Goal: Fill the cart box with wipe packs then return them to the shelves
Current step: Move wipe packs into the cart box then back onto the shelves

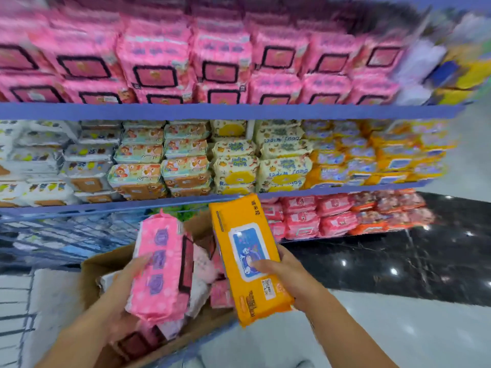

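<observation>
This is a shop, in an aisle of baby wipes. Blue shelves [228, 111] run in tiers from 9 to 3 o'clock. Each is packed tight with many copies of the same goods: pink packs [156, 65] at 12 o'clock, yellow packs [235, 166] printed "Baby wipes" at the middle, orange packs [393, 158] at 2 o'clock, red packs [334, 219] at 4 o'clock. A wire cart [53, 235] carrying a cardboard box [90, 277] stands at 8 o'clock on a glossy floor [398, 261].

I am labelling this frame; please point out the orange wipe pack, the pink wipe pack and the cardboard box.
orange wipe pack [245, 248]: head view, on its blue lid flap.
pink wipe pack [162, 264]: head view, on its printed side face.
cardboard box [90, 282]: head view, on its left wall.
</observation>
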Demonstrator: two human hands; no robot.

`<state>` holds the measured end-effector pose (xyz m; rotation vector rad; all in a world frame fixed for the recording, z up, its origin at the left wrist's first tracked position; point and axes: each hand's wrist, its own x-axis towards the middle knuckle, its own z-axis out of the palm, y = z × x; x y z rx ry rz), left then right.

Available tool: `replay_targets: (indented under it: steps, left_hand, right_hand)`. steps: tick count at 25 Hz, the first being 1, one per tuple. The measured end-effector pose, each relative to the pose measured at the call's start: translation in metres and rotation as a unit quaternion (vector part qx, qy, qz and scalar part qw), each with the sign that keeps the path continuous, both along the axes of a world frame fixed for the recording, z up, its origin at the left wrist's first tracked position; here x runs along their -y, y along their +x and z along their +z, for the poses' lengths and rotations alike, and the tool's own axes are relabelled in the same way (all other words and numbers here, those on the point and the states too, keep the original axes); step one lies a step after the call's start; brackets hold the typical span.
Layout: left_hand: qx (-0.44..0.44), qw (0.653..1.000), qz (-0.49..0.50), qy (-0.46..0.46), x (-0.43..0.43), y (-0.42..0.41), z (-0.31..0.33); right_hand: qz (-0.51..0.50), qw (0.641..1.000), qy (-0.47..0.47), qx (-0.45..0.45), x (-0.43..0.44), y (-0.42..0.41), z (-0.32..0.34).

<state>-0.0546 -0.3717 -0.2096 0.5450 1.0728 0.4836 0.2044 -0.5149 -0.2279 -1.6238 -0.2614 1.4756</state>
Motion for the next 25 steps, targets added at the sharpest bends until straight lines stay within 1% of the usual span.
replay_targets:
  steps: [2,5,6,8,11,14,17,19,20,25]
  left_hand:
    - [0.045,0.998,-0.033,-0.008,0.022,0.051,0.031]
    - [0.076,0.993,-0.08,-0.028,0.053,0.132,0.046]
    - [0.073,0.993,-0.088,-0.019,0.068,0.161,0.052]
    - [0.102,0.988,-0.115,-0.005,0.106,0.227,0.065]
    - [0.13,0.984,-0.118,0.021,0.155,0.312,0.07]
    - [0.121,0.977,-0.173,0.029,0.201,0.384,0.083]
    - [0.074,0.959,-0.259,0.083,0.224,0.445,0.09]
    - [0.046,0.953,-0.282,0.102,0.226,0.484,0.087]
    - [0.043,0.953,-0.284,0.096,0.225,0.506,0.082]
    - [0.062,0.956,-0.278,0.067,0.222,0.636,0.061]
  right_hand:
    - [-0.027,0.999,0.026,0.006,0.043,0.034,0.03]
    - [-0.075,0.995,0.041,0.05,0.111,0.096,0.067]
    - [-0.09,0.993,0.044,0.062,0.133,0.116,0.078]
    - [-0.118,0.988,0.042,0.094,0.184,0.167,0.097]
    - [-0.141,0.979,0.044,0.138,0.248,0.238,0.119]
    - [-0.144,0.971,0.035,0.186,0.299,0.306,0.136]
    - [-0.134,0.968,0.024,0.21,0.329,0.373,0.144]
    - [-0.127,0.97,0.007,0.207,0.34,0.417,0.143]
    - [-0.129,0.973,0.004,0.193,0.345,0.442,0.14]
    - [-0.171,0.974,0.012,0.148,0.344,0.582,0.125]
